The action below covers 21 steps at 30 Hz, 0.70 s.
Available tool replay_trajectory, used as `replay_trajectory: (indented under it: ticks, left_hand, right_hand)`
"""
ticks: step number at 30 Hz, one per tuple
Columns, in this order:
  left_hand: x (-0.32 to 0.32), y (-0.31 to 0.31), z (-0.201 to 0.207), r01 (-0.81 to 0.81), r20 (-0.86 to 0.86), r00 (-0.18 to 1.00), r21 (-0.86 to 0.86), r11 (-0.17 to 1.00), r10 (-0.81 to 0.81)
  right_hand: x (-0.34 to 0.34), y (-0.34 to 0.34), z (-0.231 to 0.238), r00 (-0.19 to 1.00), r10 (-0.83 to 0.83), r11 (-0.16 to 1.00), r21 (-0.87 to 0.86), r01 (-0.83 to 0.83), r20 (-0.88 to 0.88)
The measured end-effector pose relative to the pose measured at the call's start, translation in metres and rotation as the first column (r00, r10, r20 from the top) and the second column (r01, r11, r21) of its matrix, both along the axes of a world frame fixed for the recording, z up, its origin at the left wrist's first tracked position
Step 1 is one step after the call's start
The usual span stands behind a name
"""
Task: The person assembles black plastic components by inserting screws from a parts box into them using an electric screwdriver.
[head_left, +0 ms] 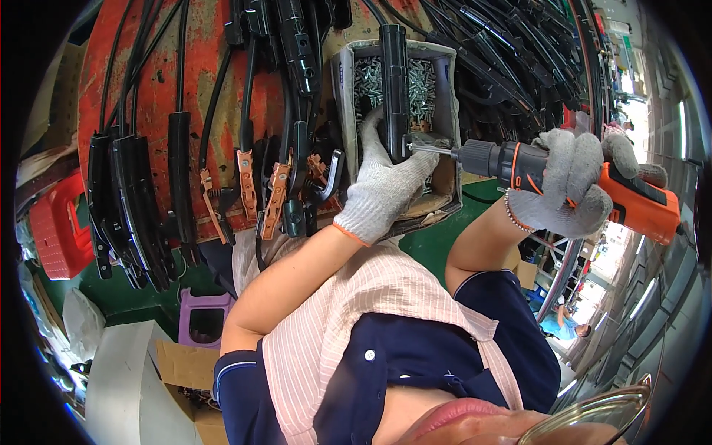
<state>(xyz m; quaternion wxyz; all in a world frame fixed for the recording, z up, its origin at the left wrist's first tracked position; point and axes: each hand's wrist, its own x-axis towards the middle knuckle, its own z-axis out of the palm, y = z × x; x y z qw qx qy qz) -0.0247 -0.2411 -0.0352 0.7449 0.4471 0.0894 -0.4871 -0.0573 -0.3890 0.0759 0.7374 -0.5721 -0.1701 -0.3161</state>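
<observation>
Head view, hidden: some of my left hand (387, 184), behind the black tube (395, 81)
Left grip: around that one tube, over one box (344, 96)
My right hand (569, 178): wrapped round one drill (482, 159), bit (439, 150) at tube's near end
Screws (424, 83): partly covered, uncountable

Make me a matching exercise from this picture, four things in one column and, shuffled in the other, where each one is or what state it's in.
Column one
1. Drill
2. Black casing
3. Purple stool
4. Cardboard box

Column two
A. On the green floor
B. Has many small silvery fasteners inside
C. Gripped by the right hand
D. Held by the left hand

Right pairs: 1-C, 2-D, 3-A, 4-B
</observation>
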Motion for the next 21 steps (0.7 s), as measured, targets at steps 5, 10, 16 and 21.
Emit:
replay_trajectory:
  ticks: [5, 10, 16, 21]
  left_hand:
    - [0.001, 0.0, 0.002, 0.0, -0.039, 0.999, -0.028, 1.0, -0.001]
    - [0.004, 0.001, 0.005, 0.006, -0.073, 0.997, -0.036, 0.999, -0.009]
    - [0.002, 0.001, 0.003, 0.002, -0.059, 0.998, -0.024, 1.0, -0.003]
    - [0.001, 0.002, 0.002, 0.0, -0.041, 0.999, 0.004, 1.0, 0.001]
  right_hand:
    - [-0.004, 0.005, -0.002, 0.996, -0.081, 0.994, 0.075, 0.078, 0.038]
    - [-0.007, 0.001, -0.003, 0.999, -0.032, 0.997, 0.068, 0.029, 0.032]
    - [0.003, 0.022, 0.005, 0.954, -0.298, 0.955, -0.006, 0.297, -0.03]
    - [0.002, 0.026, -0.003, 0.925, -0.368, 0.929, 0.008, 0.37, -0.093]
